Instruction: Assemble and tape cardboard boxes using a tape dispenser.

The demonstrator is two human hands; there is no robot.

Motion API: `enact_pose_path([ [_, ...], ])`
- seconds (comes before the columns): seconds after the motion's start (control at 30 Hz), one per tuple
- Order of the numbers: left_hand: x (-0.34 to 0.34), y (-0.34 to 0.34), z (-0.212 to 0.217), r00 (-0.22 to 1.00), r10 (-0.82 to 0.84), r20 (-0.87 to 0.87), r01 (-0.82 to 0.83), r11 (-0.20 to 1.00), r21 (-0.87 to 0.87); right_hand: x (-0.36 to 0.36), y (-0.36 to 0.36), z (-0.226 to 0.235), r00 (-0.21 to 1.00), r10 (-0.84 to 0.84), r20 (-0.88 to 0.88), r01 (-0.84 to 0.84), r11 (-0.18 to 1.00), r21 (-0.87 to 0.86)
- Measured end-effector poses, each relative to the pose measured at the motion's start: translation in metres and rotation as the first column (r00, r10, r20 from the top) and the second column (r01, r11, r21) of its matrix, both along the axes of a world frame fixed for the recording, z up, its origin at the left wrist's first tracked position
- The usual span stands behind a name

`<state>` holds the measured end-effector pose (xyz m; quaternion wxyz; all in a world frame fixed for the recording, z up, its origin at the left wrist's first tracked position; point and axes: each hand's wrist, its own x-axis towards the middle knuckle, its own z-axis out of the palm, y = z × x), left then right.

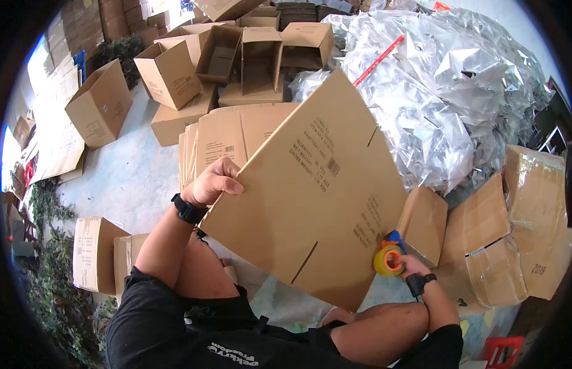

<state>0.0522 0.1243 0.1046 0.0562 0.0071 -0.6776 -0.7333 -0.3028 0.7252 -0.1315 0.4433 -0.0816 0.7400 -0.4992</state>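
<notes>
The left hand [217,182] is clamped on the left edge of a flat brown cardboard box [280,209], its thumb on the printed face and its other fingers mostly out of sight behind. The cardboard box is held up at a slant in front of the person's lap, one corner pointing to the top and another down toward the knees, with dark slots cut in from its edges. The right hand [412,267] is closed around a tape dispenser [389,257] with a blue part, an orange hub and a yellow roll, right by the cardboard's lower right edge; whether the tape touches the cardboard cannot be told. Each wrist wears a black band, the left one [188,209] and the right one [419,283]. Behind the raised cardboard stands a stack of flattened cartons [243,126], and beyond it several open boxes [169,74] are piled on the floor [144,160]. To the upper right lies a big heap of silvery plastic [446,92] with a red strip [378,60] across it. Taped cartons [535,215] stand at the right, near a red stool [503,350] at the lower edge. Green branches [55,283] lie along the left.
</notes>
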Motion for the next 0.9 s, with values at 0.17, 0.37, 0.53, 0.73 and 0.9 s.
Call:
enact_pose_path([
  [0.17, 0.001, 0.003, -0.021, 0.994, 0.05, 0.098, -0.044, 0.997, -0.061, 0.064, -0.083, 0.042, 0.963, 0.162, 0.217, -0.242, 0.875, 0.419],
  [0.37, -0.041, 0.048, -0.049, 0.951, 0.068, 0.3, -0.034, 0.993, -0.118, 0.059, -0.072, 0.042, 0.847, 0.487, 0.211, -0.525, 0.711, 0.468],
  [0.53, -0.042, 0.061, -0.068, 0.976, -0.073, 0.204, 0.087, 0.995, -0.058, 0.062, -0.07, 0.044, 0.901, 0.392, 0.188, -0.432, 0.852, 0.296],
  [0.73, -0.038, 0.099, -0.075, 0.875, -0.482, -0.048, 0.465, 0.81, 0.357, 0.057, -0.082, 0.068, 0.93, 0.348, 0.118, -0.365, 0.83, 0.422],
  [0.9, -0.046, 0.126, -0.078, 0.848, -0.508, -0.152, 0.523, 0.848, 0.082, 0.047, -0.076, 0.059, 0.931, 0.364, 0.032, -0.351, 0.868, 0.351],
])
